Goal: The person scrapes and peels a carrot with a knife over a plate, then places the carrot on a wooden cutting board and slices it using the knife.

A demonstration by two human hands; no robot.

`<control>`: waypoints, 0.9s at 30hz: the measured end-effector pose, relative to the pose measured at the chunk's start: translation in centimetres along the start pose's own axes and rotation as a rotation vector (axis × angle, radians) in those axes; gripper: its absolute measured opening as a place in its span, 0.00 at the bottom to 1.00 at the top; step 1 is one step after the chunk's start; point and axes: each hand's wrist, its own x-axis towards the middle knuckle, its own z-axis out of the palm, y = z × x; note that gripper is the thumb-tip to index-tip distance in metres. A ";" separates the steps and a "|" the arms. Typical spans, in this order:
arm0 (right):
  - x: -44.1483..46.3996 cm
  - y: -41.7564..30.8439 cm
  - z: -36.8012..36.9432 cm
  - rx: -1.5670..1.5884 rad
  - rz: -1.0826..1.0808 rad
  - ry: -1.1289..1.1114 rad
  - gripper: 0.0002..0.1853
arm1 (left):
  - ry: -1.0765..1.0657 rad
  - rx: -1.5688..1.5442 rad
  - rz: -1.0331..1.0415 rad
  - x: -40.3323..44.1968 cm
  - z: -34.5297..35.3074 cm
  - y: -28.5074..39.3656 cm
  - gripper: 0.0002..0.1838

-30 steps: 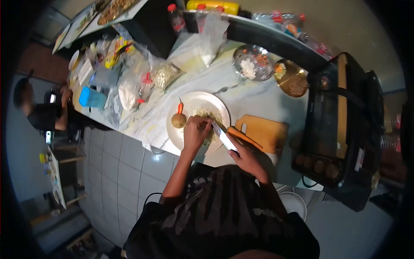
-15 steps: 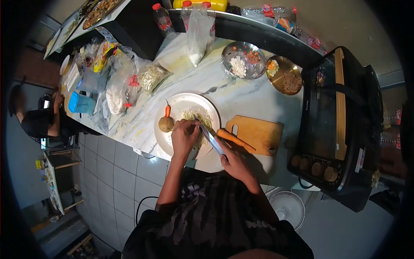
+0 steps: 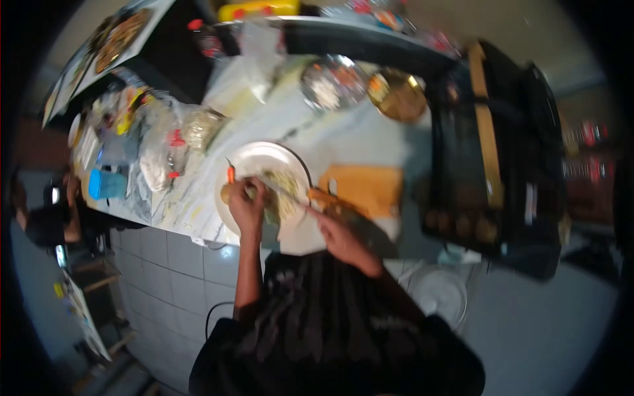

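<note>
A white plate [image 3: 228, 221] holds finely chopped pale green vegetable [image 3: 285, 181], an orange chili [image 3: 230, 174] and a round brown potato [image 3: 226, 193]. Over the plate's left part, my left hand [image 3: 246, 206] has its fingers pinched together beside the potato, partly covering it; what they hold, if anything, is hidden. My right hand [image 3: 340, 236] grips a knife [image 3: 290, 197], whose blurred blade points up and left across the chopped pieces toward my left fingers. Right of the plate, a carrot [image 3: 338, 202] lies on a wooden cutting board [image 3: 373, 181].
At the back stand a metal plate [image 3: 333, 82] of cut food and a second metal plate [image 3: 397, 96]. A black oven [image 3: 456, 165] bounds the right side. Plastic bags [image 3: 158, 148] and a blue container [image 3: 107, 184] lie left. Another person [image 3: 49, 211] is at far left.
The whole view has shifted and blurred, with the counter sliding left. My left hand has moved left over the plate, closer to the potato. The knife now lies more level.
</note>
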 end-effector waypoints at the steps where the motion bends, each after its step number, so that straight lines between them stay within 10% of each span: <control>1: -0.5 0.7 0.1 0.112 -0.126 0.145 0.33 | -0.070 -0.035 -0.052 0.4 -0.7 1.8 0.08; 4: -1.5 4.2 -2.4 0.403 -0.078 0.377 0.32 | -0.214 -0.056 -0.030 2.5 -0.9 6.1 0.08; 13: -9.5 9.3 -6.9 -0.099 0.481 0.608 0.27 | -0.819 -0.198 0.581 -0.7 9.4 13.9 0.14; 27: -8.5 7.6 -2.2 -0.023 0.517 0.531 0.25 | -0.691 -0.186 0.698 -3.9 14.1 13.5 0.07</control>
